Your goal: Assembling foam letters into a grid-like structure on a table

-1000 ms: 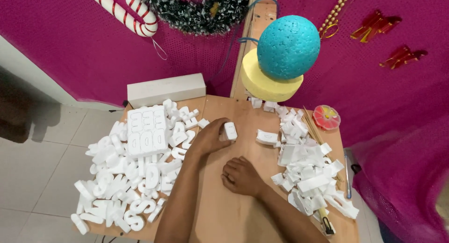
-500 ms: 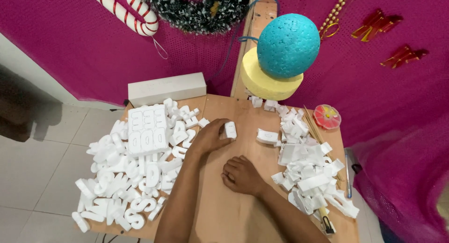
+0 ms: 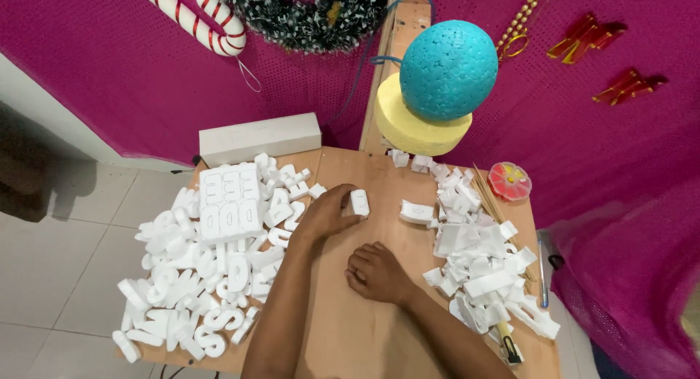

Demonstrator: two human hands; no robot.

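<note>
Left hand (image 3: 329,215) reaching out over the bare middle of the desk (image 3: 343,328), fingertips pinched on a small white foam piece (image 3: 359,202) — standing on edge, upright, gripped from its left side. Right hand (image 3: 378,273) resting loosely curled on the wood just behind, holding nothing, fingers bent under.

Judging that foam piece: featherweight, stiff but crumbly, dented by a hard squeeze, likely to snap at any thin web. Best taken by the flat faces or the thick outer edges with a light pinch, never by the narrow cut-outs. Surface looks dry and slightly grippy, so slipping seems unlikely; a puff of air would move it sooner.

Outward now. Left of the hands, a big heap of cut foam letters (image 3: 197,277) spilling to the desk edge, with an uncut foam letter sheet (image 3: 230,202) lying on top and a long white foam block (image 3: 260,137) at the back. Right of the hands, one loose curved foam offcut (image 3: 416,212), then a pile of foam scraps (image 3: 477,255), a bundle of wooden skewers (image 3: 487,193) and a round red pin box (image 3: 509,180). Behind, a teal foam ball (image 3: 448,69) sitting on a yellow foam disc (image 3: 415,124) against the magenta backdrop.

Against the half-second-old frame — hardly any change: same pinch, same spot, right hand parked as before.
</note>
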